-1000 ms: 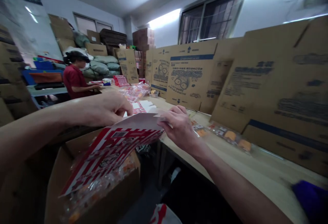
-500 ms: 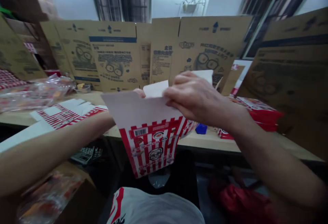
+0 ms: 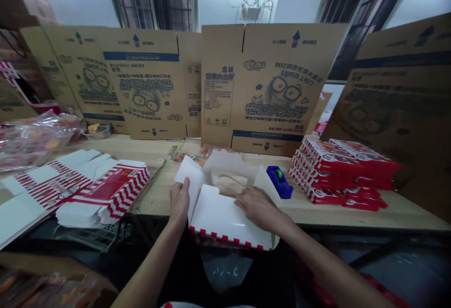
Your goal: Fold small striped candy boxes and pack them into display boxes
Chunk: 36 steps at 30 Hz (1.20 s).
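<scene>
A red-and-white striped carton stands upright at the table's near edge, its top open and its white flaps spread out. My left hand grips the carton's left flap, with the thumb on its inner face. At the top edge of the front flap is my right hand, its fingers closed over that edge and its thumb hidden. Just beyond the right flap sits a blue tape dispenser with a green roll. Clear-wrapped packets lie behind the carton, partly covered by its back flap.
Flat striped cartons are piled at the left, overhanging the table edge. Stacked red boxes stand at the right. Tall cardboard sheets wall off the back. Plastic-wrapped packets and a small clear tub are at far left.
The carton has turned from tilted with its printed side toward me to upright with its opening up, and moved down to the table edge. Both hands have shifted lower on its flaps.
</scene>
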Tool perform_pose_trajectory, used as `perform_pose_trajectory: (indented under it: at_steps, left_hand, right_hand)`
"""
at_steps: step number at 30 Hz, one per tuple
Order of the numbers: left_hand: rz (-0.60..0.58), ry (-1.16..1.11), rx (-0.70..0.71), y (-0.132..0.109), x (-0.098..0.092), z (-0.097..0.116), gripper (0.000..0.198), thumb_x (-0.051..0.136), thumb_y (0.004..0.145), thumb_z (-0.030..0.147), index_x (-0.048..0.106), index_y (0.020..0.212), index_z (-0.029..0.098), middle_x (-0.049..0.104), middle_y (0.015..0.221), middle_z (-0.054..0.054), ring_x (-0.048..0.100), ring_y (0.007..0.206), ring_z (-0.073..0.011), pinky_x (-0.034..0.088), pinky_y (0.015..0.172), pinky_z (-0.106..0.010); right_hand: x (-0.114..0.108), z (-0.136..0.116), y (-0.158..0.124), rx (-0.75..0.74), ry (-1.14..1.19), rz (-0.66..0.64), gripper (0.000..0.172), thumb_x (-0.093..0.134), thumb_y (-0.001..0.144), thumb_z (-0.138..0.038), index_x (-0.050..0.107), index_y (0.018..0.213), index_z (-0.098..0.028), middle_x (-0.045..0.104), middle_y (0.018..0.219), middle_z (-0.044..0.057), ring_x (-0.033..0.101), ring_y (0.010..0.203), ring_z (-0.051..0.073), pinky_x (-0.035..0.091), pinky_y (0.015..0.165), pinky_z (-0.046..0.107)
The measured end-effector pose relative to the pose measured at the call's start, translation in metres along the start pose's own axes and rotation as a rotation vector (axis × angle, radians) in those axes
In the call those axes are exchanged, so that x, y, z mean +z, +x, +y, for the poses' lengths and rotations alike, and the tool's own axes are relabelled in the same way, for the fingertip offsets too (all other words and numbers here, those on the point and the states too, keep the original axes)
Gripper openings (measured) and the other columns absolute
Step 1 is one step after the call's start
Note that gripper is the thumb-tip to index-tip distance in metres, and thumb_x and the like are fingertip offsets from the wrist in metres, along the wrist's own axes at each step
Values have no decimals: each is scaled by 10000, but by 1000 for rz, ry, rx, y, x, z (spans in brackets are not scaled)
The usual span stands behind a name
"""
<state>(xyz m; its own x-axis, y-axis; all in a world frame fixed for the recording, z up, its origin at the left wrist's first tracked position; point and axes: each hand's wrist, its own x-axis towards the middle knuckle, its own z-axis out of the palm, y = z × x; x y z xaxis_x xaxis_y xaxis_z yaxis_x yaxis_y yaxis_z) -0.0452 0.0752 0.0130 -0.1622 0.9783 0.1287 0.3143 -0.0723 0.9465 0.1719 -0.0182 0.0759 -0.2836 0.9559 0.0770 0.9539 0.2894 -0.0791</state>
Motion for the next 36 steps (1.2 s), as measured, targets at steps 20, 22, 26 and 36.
perform_pose_trajectory:
  at_steps: [20,22,26,36]
  left_hand:
    - [-581,-65,372,33,45,30,734,741,685,344,446,1330,156,509,1341,-127,470,1247,-313,368,1075,-455]
    - [-544,17,426,34,47,27,716,718,686,303,441,1329,153,489,1358,-130,442,1277,-311,330,1105,-464]
    - [-535,107,465,32,51,21,745,692,701,261,386,1375,181,469,1392,-119,440,1292,-287,332,1112,-451]
    - [-540,237,455,24,46,28,902,742,616,220,341,1423,189,450,1424,-143,429,1315,-333,352,1098,-494]
  right_hand:
    - [-11,31,-21,-14,168,228,84,597,875,-255,584,943,-208,691,911,82,647,908,250,489,805,380]
    - [-4,45,-39,-148,297,605,91,607,869,-214,601,957,-237,692,962,67,642,994,240,487,903,412]
    - [32,94,-48,136,774,1073,460,662,836,-363,502,1259,-281,570,1309,103,537,1243,261,405,1063,491]
    - [54,88,5,341,833,315,1234,830,560,-347,83,1536,-228,161,1598,127,181,1466,301,148,1204,494]
